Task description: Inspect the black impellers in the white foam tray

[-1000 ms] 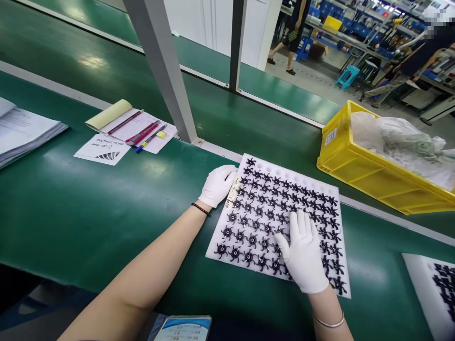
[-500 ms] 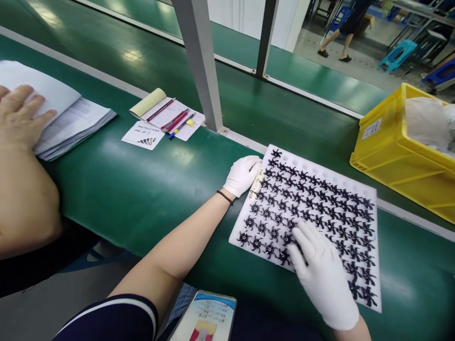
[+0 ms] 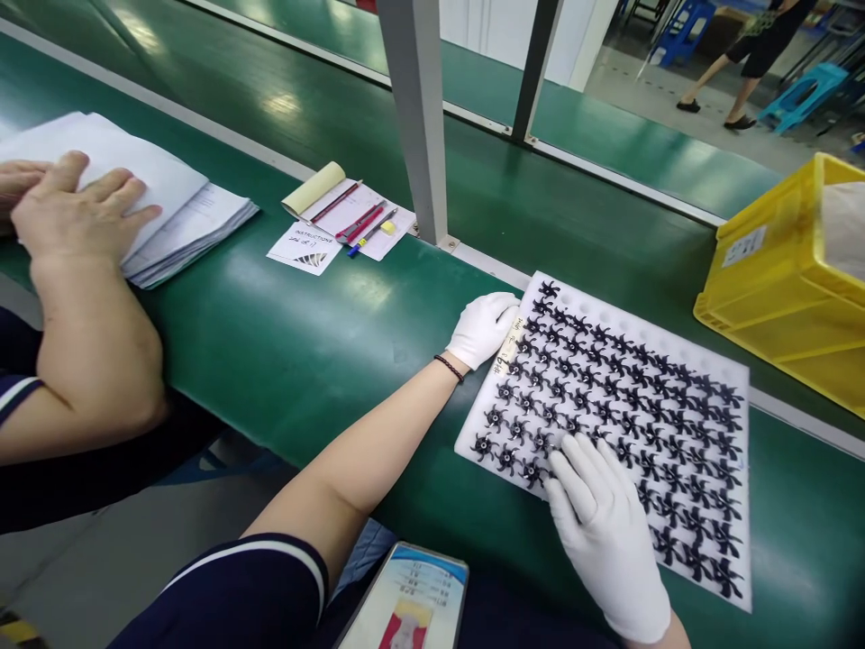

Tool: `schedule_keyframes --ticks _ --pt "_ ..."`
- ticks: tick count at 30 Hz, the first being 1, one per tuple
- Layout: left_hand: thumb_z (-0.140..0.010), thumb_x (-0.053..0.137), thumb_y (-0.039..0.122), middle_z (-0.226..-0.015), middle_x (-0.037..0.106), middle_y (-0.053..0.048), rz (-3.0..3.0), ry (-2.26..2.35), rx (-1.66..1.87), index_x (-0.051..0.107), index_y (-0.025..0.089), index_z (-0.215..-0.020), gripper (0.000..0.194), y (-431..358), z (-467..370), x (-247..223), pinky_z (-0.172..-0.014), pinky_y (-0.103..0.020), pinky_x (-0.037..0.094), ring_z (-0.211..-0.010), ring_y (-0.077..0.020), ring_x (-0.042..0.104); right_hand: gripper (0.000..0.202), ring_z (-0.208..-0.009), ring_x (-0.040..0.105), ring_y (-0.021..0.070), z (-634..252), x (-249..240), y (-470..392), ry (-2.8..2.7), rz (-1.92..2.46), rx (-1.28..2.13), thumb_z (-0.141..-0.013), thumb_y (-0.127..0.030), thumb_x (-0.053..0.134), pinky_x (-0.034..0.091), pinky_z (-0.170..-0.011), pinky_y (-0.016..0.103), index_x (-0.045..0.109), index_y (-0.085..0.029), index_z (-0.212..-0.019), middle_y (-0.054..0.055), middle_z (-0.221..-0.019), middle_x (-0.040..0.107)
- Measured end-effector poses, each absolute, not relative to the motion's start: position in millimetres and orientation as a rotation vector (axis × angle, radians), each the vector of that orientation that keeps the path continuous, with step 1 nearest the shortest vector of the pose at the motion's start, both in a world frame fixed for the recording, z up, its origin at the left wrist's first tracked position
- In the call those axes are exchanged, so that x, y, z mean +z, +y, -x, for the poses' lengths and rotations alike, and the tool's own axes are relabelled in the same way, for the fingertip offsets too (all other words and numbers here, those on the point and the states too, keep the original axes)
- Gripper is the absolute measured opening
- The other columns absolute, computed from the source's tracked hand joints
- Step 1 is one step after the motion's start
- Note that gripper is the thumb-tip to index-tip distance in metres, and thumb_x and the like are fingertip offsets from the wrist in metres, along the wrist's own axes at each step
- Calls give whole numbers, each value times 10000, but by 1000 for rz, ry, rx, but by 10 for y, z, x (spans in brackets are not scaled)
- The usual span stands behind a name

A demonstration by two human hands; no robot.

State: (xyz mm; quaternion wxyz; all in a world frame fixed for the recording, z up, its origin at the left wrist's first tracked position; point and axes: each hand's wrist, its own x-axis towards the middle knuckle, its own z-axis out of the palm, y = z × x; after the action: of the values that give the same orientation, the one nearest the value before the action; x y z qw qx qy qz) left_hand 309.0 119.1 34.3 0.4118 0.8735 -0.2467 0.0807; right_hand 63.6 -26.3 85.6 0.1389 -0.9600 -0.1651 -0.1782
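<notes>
A white foam tray (image 3: 612, 315) lies on the green bench, filled with rows of small black bladed fan wheels (image 3: 612, 386). My left hand (image 3: 482, 330), in a white glove, grips the tray's left edge beside a handwritten label strip (image 3: 508, 347); its fingertips are partly hidden. Over the near rows rests my right hand (image 3: 604, 532), also gloved, with fingers stretched out and touching or just above the fan wheels. Some wheels are covered by this hand. A row of bare sockets runs along the tray's far edge.
At left, a co-worker's hand (image 3: 87, 212) presses on a stack of papers (image 3: 195, 225). A notepad (image 3: 324, 194) with pens and an instruction card (image 3: 305, 248) lie near the grey post (image 3: 419, 117). A yellow crate (image 3: 777, 279) stands at right.
The view has swung slightly left, so the bench items appear farther right. My right hand has shifted a little left across the near rows. My left hand stays at the tray's edge.
</notes>
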Motion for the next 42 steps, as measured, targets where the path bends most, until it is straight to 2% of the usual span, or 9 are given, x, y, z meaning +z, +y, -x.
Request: schedule_keyframes --ticks 7,12,16,23,28,34,37,40,42 --pt "-953 463 223 -1119 661 -4 -2194 -635 222 694 194 -996 237 1190 -3095 341 -982 -255 462 -1062 -163 599 233 -1189 504 326 -587 908 -176 -686 2632 -470 -978 -104 521 454 -966 550 535 -73 -1208 165 -1187 596" --pt "-953 464 227 -1126 660 -7 -2204 -632 203 693 193 -1013 239 1195 -3086 356 -977 -260 463 -1063 -169 597 201 -1186 500 323 -559 913 -103 -779 2570 -438 -969 -71 510 450 -963 534 554 -43 -1164 176 -1156 600" --pt "-950 471 224 -1128 659 -7 -2202 -622 199 695 194 -1011 234 1198 -3086 351 -983 -260 458 -1069 -169 595 182 -1170 516 312 -536 939 -173 -795 2550 -433 -973 -72 513 461 -933 509 559 -47 -1147 173 -1136 606" --pt "-959 445 215 -1121 661 -5 -2189 -616 181 694 190 -1003 254 1194 -3076 371 -969 -250 455 -1057 -164 597 159 -1127 555 288 -437 989 -420 -770 2650 -416 -990 -125 513 424 -982 511 574 -87 -1132 150 -1114 623" --pt "-959 443 213 -1095 667 1 -2166 -620 171 690 188 -1014 255 1191 -3075 377 -956 -249 454 -1026 -160 603 114 -1039 607 255 -374 1023 -601 -677 2699 -459 -980 -115 528 481 -899 434 587 -117 -1078 115 -1044 650" --pt "-956 435 227 -1115 663 0 -2165 -606 160 691 189 -1034 271 1184 -3074 372 -980 -248 441 -1044 -160 597 71 -994 617 240 -331 1059 -730 -562 2792 -418 -1000 -160 515 471 -794 356 582 -145 -1018 95 -1033 653" --pt "-954 428 236 -1131 661 -4 -2183 -593 146 694 190 -1037 283 1179 -3075 372 -998 -251 433 -1070 -163 590 170 -941 627 234 -330 1049 -787 -389 2889 -394 -1027 -237 466 468 -763 348 581 -158 -1125 94 -1081 650" --pt "-950 425 242 -1138 660 -10 -2187 -582 145 696 187 -1036 289 1178 -3077 366 -1006 -253 429 -1083 -167 586 278 -901 628 240 -347 1023 -824 -274 2945 -446 -1036 -248 436 474 -752 350 522 -134 -1275 114 -1087 646" --pt "-948 426 244 -1135 660 -12 -2179 -584 145 696 186 -1032 289 1178 -3080 360 -1000 -250 432 -1077 -167 589 254 -866 624 233 -363 1000 -833 -251 2970 -464 -1032 -233 443 473 -741 345 557 -137 -1238 107 -1065 648"
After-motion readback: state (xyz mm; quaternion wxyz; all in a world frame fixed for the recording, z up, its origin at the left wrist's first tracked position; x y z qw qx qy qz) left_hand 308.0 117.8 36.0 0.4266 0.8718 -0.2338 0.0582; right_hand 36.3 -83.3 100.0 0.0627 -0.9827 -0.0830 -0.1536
